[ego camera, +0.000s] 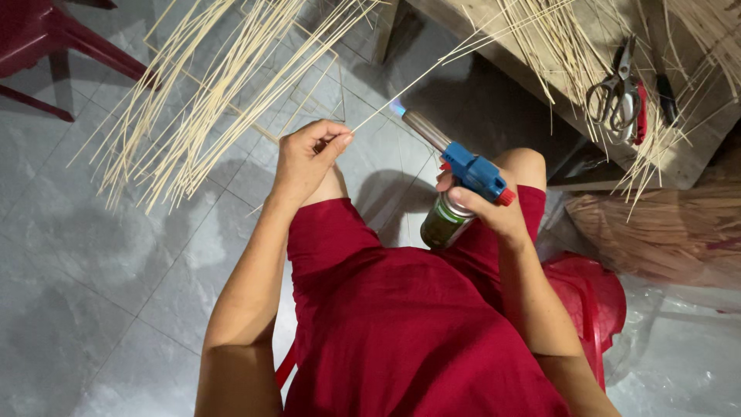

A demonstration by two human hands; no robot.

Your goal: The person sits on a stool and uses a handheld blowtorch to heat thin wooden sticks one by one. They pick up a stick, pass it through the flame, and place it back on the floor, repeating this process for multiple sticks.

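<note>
Now a thin strip (401, 91) meets the blue flame of the torch (463, 166); the left hand (307, 158) pinches the strip's near end, the right hand (490, 208) grips the torch. Scissors (617, 93) lie on the table (679, 166), far right.

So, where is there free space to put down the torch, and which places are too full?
Bare grey floor tiles lie open beside the left hand, below the hanging bamboo strips and right of the red chair. The wooden table is crowded: strips and scissors cover it. The right hand holds the lit torch; the space around its flame is tight.
</note>
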